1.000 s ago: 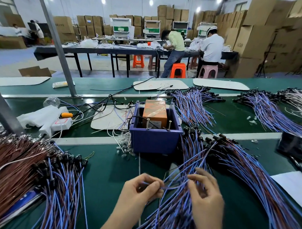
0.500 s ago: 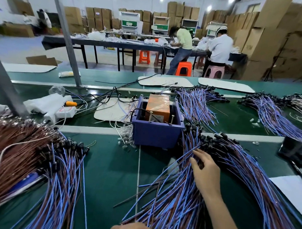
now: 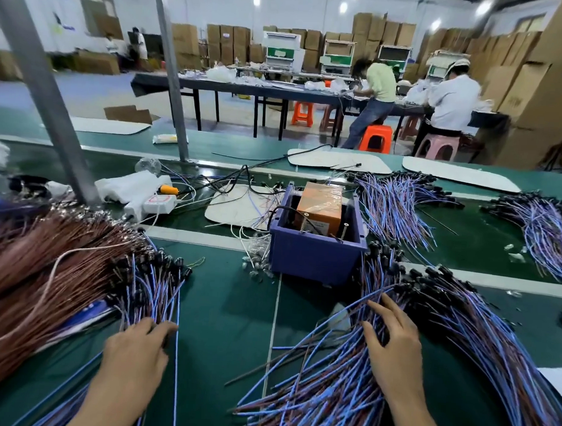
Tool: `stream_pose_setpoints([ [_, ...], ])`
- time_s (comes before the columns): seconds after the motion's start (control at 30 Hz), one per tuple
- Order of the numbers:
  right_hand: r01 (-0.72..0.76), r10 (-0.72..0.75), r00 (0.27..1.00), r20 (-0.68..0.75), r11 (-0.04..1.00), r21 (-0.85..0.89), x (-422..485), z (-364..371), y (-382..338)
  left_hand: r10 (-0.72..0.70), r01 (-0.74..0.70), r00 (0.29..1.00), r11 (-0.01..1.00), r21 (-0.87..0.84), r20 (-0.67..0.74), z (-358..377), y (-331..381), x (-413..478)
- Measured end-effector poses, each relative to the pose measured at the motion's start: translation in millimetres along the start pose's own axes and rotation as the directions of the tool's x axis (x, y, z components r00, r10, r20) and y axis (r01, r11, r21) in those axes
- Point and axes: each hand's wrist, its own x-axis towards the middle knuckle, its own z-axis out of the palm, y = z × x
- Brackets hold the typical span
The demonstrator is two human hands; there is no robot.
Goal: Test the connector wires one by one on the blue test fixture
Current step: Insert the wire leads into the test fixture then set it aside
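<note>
Between tests, we judge: our right hand (image 3: 393, 347), grip apart, rests on the wires (image 3: 346, 390) lower right; our left hand (image 3: 138, 351) meets the left pile (image 3: 149, 291), its grip we cannot tell. Next, one wire should go to the blue test fixture (image 3: 316, 255), centre frame.

Blue-violet test fixture (image 3: 313, 255) held an orange block (image 3: 319, 204) under glossy wrap. Right wire heap (image 3: 460, 330) ran light blue streaked with brown, with black connector tips (image 3: 430, 275). Left heap (image 3: 48, 268) was coppery brown. Bench top (image 3: 225, 322) was dark green, crossed by a pale stripe (image 3: 193, 237).
</note>
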Motion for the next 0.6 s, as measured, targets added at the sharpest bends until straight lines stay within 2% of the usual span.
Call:
stream_pose_setpoints([
  [0.13, 0.041, -0.04, 0.999, 0.021, 0.999, -0.025, -1, 1, 1, -0.07, 0.068, 0.996, 0.997, -0.035, -0.057, 1, 4, 6],
  [0.2, 0.071, -0.071, 0.997, 0.018, 0.997, -0.036, -1, 1, 2, -0.086, 0.088, 0.994, 0.996, 0.027, -0.066, -1, 8, 9],
  [0.27, 0.098, -0.098, 0.995, 0.011, 0.994, -0.043, -2, 1, 2, -0.098, 0.101, 0.993, 0.993, 0.059, -0.058, -2, 8, 13],
  [0.33, 0.115, -0.115, 0.993, 0.003, 0.993, -0.034, -2, 1, 3, -0.135, 0.136, 0.99, 0.991, 0.02, -0.036, -6, 8, 16],
  [0.43, 0.098, -0.098, 0.995, 0.012, 0.995, -0.024, -2, 1, 2, -0.168, 0.159, 0.986, 0.959, -0.233, -0.018, -12, 4, 18],
  [0.53, 0.083, -0.083, 0.997, 0.006, 0.996, -0.022, -2, 0, 0, -0.231, 0.201, 0.973, 0.802, -0.563, 0.017, -24, 3, 22],
  [0.6, 0.078, -0.078, 0.997, -0.002, 0.997, -0.023, -2, -1, -2, -0.251, 0.216, 0.967, 0.715, -0.665, 0.044, -34, 4, 31],
])
